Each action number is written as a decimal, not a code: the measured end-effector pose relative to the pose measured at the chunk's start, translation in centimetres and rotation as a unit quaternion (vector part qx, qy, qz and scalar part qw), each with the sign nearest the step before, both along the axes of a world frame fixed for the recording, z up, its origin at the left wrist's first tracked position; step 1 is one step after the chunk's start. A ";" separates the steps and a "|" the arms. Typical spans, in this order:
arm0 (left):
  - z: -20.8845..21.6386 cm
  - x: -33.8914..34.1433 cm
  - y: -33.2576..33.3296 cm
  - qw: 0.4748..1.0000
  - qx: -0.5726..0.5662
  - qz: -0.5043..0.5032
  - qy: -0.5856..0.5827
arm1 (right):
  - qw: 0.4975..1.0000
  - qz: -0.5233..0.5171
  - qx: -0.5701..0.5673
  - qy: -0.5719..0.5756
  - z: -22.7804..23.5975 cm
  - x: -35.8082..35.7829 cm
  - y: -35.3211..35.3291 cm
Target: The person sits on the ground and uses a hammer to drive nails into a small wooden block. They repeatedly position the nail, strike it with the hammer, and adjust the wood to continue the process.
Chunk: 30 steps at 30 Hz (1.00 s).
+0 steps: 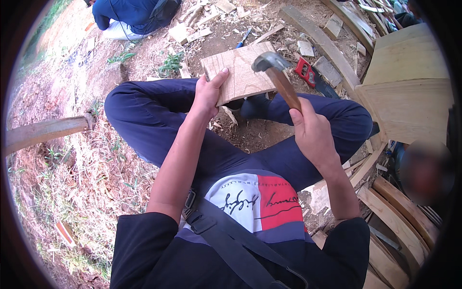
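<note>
My left hand [210, 91] grips a flat, squarish wooden board [240, 67] by its near left corner, the thumb lying on its top face and the other fingers hidden beneath. The board is held tilted above the ground between my crossed legs. In my right hand [314, 131] is a claw hammer [284, 86], my fingers wrapped round its wooden handle. The metal head of the hammer is over the right part of the board and slightly blurred; whether it touches the wood I cannot tell.
Beyond the board's right edge lies a red-handled saw [304, 70]; a blue-handled tool [244, 37] lies past its far edge. Long timber beams [320, 41] and large pale panels [404, 86] stand at the right. Another person [132, 17] sits at the far left. Wood scraps litter the dirt.
</note>
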<state>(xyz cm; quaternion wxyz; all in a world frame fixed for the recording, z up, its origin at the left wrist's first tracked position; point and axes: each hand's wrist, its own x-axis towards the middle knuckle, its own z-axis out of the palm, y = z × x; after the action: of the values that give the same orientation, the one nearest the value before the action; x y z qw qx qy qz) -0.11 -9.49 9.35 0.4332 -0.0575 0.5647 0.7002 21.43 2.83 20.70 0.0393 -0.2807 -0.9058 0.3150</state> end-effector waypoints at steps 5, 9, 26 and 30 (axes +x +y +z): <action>0.2 -0.4 0.5 0.999 0.033 0.011 -0.006 | 0.988 -0.039 -0.025 0.145 3.8 -0.1 0.1; 0.3 0.3 0.2 1.000 0.020 0.019 -0.010 | 0.991 -0.007 0.040 0.129 0.7 0.6 -0.2; -0.1 0.1 -0.1 0.999 0.040 -0.003 0.001 | 0.992 -0.063 -0.047 0.095 3.7 -0.1 0.7; 0.4 0.1 0.1 0.999 0.034 -0.006 0.007 | 0.974 -0.030 -0.009 0.223 3.2 0.0 0.3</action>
<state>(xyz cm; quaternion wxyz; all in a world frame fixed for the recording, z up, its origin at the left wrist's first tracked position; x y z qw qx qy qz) 0.01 -9.36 9.78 0.4351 -0.0345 0.5436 0.7169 21.40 3.17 23.87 0.2472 -0.2307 -0.8627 0.3761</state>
